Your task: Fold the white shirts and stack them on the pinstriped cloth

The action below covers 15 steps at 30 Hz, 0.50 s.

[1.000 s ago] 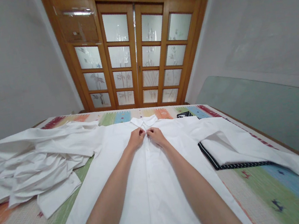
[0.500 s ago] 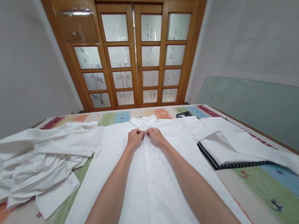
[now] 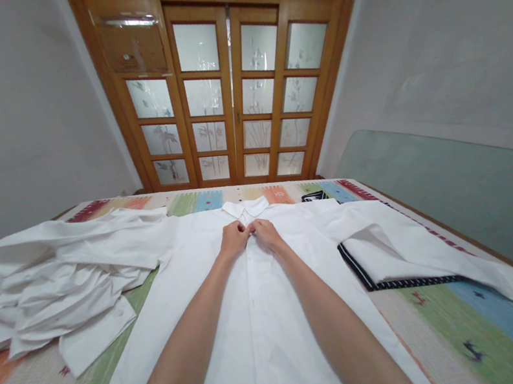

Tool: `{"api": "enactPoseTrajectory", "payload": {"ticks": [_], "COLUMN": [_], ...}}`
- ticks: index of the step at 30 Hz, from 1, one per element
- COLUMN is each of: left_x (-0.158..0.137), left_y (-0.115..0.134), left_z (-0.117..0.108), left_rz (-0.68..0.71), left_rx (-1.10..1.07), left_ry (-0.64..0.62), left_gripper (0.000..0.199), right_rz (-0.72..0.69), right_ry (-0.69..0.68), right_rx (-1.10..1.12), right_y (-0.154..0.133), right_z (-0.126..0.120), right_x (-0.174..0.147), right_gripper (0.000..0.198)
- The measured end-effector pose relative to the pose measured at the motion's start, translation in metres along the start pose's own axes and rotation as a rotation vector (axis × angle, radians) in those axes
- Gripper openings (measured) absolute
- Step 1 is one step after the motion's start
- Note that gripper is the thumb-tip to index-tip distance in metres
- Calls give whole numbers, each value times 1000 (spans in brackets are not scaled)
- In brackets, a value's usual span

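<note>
A white shirt [image 3: 263, 322] lies spread flat, front up, on a striped, many-coloured mat [image 3: 466, 327], its collar [image 3: 245, 207] pointing away from me. My left hand [image 3: 233, 238] and my right hand [image 3: 265, 234] meet at the button strip just below the collar. Both pinch the shirt's front edges there, fingertips almost touching. Whatever is between the fingers is too small to tell. The shirt's right sleeve stretches toward the lower right.
A heap of crumpled white garments [image 3: 50, 285] lies on the left of the mat. A folded white cloth with dark trim [image 3: 386, 262] sits to the right of the shirt. Wooden doors with glass panes [image 3: 230, 91] stand beyond; a pale green panel [image 3: 459, 197] leans at right.
The hands have stayed pinched at the shirt's placket below the collar, with only slight finger movement. The view shifted a little.
</note>
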State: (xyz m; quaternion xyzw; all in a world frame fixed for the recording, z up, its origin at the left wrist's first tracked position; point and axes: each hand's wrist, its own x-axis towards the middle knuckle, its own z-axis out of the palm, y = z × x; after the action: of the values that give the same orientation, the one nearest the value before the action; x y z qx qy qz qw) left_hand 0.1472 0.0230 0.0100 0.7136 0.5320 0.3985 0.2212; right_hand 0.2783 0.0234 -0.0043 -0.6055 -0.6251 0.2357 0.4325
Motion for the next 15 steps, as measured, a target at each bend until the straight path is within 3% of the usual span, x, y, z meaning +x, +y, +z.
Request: {"api": "enactPoseTrajectory", "payload": {"ticks": [6, 15], "left_x": [-1, 0], "left_y": [-2, -3], "left_z": [-2, -6], "left_rz": [-4, -28], "left_rx": [-30, -82], "left_ry": [-6, -9], "left_gripper": [14, 13], "right_rz": [-7, -32], "right_ry": [47, 53], "right_rx": [-82, -83], "right_y": [-3, -4], "right_z": [0, -1], "right_x": [-4, -6], "right_gripper": [20, 15]}}
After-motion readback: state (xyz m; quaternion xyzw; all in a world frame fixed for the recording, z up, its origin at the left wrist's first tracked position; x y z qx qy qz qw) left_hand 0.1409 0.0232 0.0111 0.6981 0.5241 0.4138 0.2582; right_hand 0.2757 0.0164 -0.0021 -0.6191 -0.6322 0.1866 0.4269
